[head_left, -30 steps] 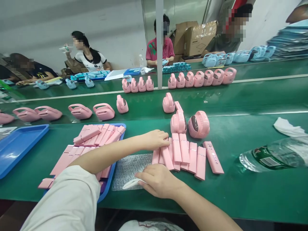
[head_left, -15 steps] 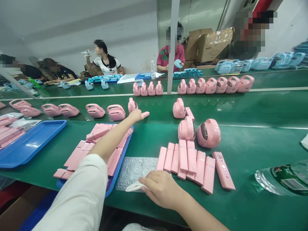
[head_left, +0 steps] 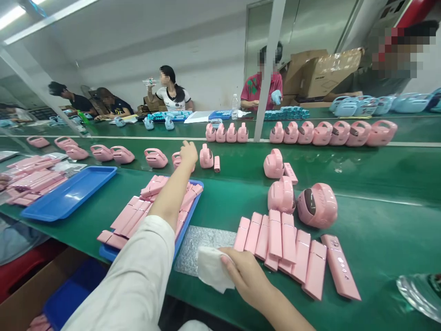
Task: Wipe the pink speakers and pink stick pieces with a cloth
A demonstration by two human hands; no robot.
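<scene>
Stretched far across the green table, my left hand (head_left: 189, 154) is over a pink handled case (head_left: 177, 160) and partly hides it. Its fingers look loosely bent and apart, and I see nothing held in them. Just right of that hand stands another pink case (head_left: 206, 156) with a small pink bar (head_left: 217, 164) beside it. Low in front of me, my right hand (head_left: 246, 276) pinches a folded white cloth (head_left: 214, 269) over a sheet of bubble wrap (head_left: 189, 246). Several long pink bars (head_left: 275, 234) lie fanned out to the right of this hand.
A blue tray (head_left: 198, 202) of pink bars lies under my left forearm, and another blue tray (head_left: 72, 195) is further left. Two pink cases (head_left: 319, 205) stand behind the fanned bars. A clear bottle (head_left: 418, 294) lies at the right. Co-workers sit across the table.
My left hand has let go of the small pink bar beside a pink case and moved left to another case. The cloth in my right hand now hangs more spread out. The view has shifted left.
</scene>
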